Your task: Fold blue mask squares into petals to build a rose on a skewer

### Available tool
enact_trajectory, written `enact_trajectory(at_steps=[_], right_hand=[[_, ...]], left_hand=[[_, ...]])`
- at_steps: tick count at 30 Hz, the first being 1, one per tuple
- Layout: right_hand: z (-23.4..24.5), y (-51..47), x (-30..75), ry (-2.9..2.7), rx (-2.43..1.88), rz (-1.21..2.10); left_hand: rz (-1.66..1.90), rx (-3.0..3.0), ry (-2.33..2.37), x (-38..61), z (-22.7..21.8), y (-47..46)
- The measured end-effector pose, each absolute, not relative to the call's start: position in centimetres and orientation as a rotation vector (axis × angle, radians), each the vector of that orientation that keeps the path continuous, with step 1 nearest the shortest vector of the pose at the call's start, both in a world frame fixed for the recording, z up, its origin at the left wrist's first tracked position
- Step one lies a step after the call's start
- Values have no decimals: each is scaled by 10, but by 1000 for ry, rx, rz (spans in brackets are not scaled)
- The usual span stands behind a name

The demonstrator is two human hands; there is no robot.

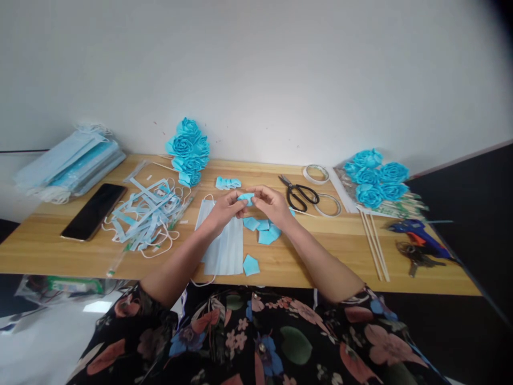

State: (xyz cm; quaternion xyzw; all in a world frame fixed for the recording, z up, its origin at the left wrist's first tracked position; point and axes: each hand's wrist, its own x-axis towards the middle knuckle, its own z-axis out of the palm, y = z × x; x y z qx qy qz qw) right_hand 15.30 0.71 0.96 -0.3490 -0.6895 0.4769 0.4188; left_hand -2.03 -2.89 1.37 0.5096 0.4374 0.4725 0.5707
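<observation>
Petal piece [246, 199], small and light blue, sits pinched between both hands just above the table [48, 243], near the middle of the desk's far half. Left hand [225, 208] comes in from lower left, forearm bare and angled up toward centre, wrist low over the face mask [222, 240], fingertips curled onto the piece's left edge. Right hand [271, 203] comes in from lower right, forearm crossing the front table edge, palm turned down, thumb and forefinger closed on the piece's right edge, other fingers loosely bent. Both hands grasp the same piece; fingertips nearly meet.

Right under the hands: loose cut petals [264, 231], several overlapping, plus one single petal [250, 264] nearer the front edge, beside the flat mask. Behind the hands, a small folded blue stack [228, 183].

Left of that: tangle of trimmed mask strips and ear loops [148, 216], then a dark phone [94, 210] lying face up, then a pile of packaged masks [72, 166] at the far left corner. Against the wall, a cluster of finished blue roses [189, 151].

Right side: black scissors [298, 193], two tape rolls [316, 173], a second bunch of roses [375, 179] on wrapping, wooden sticks [374, 243], blue glue gun [419, 235], keys [414, 256] near it. Floral sleeves at bottom of frame.
</observation>
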Motion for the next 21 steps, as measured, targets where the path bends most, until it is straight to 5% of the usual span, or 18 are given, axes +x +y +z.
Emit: enact_trajectory(at_steps=[21], right_hand=[[11,9,154,-1650,-936,1165]], left_hand=[[1229,1068,1072,-20,15,-27]])
